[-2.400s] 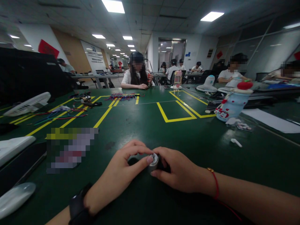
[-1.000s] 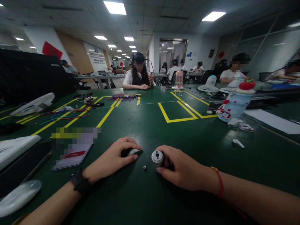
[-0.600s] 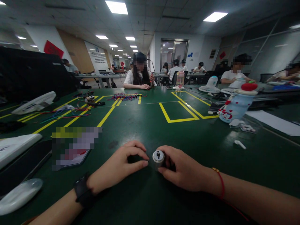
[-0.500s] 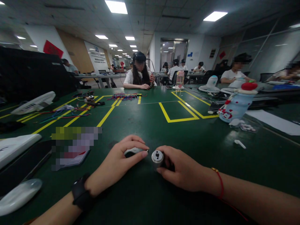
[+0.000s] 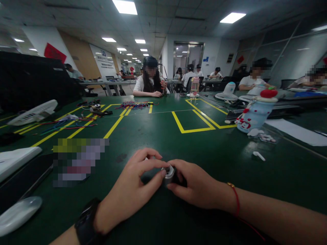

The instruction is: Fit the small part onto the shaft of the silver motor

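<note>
My right hand (image 5: 199,185) is wrapped round a small cylindrical metal motor (image 5: 168,177), its round silvery end facing up toward me. My left hand (image 5: 138,182) reaches over from the left with thumb and forefinger pinched at the top of that end. Whatever sits between those fingertips is too small to make out, and the fingers cover part of the motor's face. A black watch (image 5: 88,219) is on my left wrist, a red cord (image 5: 238,200) on my right. Both hands are low over the green table (image 5: 143,136).
At left lie a white mouse (image 5: 21,215), a blurred packet (image 5: 79,163) and loose wires (image 5: 68,124). More wires (image 5: 134,105) lie farther back. Right are a white earbud (image 5: 259,156), a blue bottle (image 5: 258,114) and paper (image 5: 297,131). A person (image 5: 150,80) sits opposite.
My left hand has moved right, bringing its pinched fingertips from beside the motor onto its top end. My right hand keeps hold of the motor, and the view has shifted slightly.
</note>
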A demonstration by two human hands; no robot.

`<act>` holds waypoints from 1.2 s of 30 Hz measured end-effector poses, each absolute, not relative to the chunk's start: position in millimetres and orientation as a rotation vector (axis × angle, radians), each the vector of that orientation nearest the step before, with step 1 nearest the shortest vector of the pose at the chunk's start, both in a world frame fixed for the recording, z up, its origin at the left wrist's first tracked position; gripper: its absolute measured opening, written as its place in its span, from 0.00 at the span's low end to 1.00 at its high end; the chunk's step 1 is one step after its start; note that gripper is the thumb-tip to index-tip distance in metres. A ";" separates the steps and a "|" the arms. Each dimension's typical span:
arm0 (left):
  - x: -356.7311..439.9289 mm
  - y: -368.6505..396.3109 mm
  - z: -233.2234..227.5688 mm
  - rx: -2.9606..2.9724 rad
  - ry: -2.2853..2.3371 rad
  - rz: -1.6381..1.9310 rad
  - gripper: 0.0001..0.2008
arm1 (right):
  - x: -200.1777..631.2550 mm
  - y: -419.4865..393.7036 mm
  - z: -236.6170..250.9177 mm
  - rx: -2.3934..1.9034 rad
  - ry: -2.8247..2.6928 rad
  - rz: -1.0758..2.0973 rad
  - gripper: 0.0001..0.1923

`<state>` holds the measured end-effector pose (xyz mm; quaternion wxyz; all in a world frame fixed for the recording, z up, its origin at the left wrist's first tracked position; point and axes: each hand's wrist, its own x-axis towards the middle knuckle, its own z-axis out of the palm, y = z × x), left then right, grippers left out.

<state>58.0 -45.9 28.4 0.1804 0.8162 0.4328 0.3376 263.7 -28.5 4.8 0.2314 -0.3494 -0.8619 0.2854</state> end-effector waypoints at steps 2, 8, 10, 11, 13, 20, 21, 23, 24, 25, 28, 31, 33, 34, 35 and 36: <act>54.4 -43.5 27.4 2.232 1.214 0.973 0.10 | 264.0 -28.4 5.1 -0.966 -2.370 0.790 0.16; 29.5 -17.5 15.0 1.782 1.398 0.960 0.10 | 265.2 -29.0 6.0 -0.991 -2.364 0.816 0.18; 19.4 -7.5 8.5 1.544 1.426 0.981 0.12 | 265.4 -29.0 6.0 -1.000 -2.359 0.832 0.19; 14.9 -3.4 5.3 1.493 1.429 1.002 0.13 | 265.5 -28.9 6.0 -1.005 -2.358 0.839 0.19; 8.1 2.1 -0.1 1.416 1.417 1.047 0.15 | 265.9 -28.7 6.0 -1.013 -2.361 0.844 0.19; 5.7 2.8 -3.2 1.349 1.374 1.097 0.16 | 267.2 -29.0 7.5 -1.041 -2.377 0.860 0.19; 6.6 2.3 -2.2 1.354 1.378 1.096 0.16 | 267.2 -29.2 7.7 -1.042 -2.377 0.859 0.19; 8.8 0.9 0.2 1.365 1.388 1.088 0.15 | 267.1 -29.6 7.8 -1.041 -2.377 0.857 0.18; 10.3 -0.3 1.5 1.376 1.392 1.077 0.15 | 267.0 -29.8 7.7 -1.040 -2.375 0.856 0.18; 12.2 -2.1 2.7 1.404 1.392 1.056 0.14 | 266.8 -29.8 7.5 -1.038 -2.373 0.855 0.18; 21.5 -11.2 6.5 1.625 1.319 0.950 0.16 | 266.3 -29.6 7.0 -1.024 -2.374 0.842 0.18; 34.8 -24.0 11.5 1.890 1.199 0.882 0.14 | 265.7 -29.4 7.1 -1.010 -2.370 0.831 0.18; 43.5 -31.4 15.7 1.966 1.160 0.907 0.10 | 265.1 -29.3 7.4 -1.003 -2.366 0.822 0.18; 47.3 -34.2 17.8 1.991 1.149 0.927 0.09 | 264.8 -29.3 7.5 -0.997 -2.367 0.816 0.18; 50.6 -36.3 19.9 2.011 1.141 0.941 0.08 | 264.4 -29.2 7.6 -0.988 -2.370 0.808 0.18; 53.5 -37.7 21.7 2.031 1.138 0.948 0.08 | 264.1 -29.2 7.7 -0.977 -2.375 0.800 0.18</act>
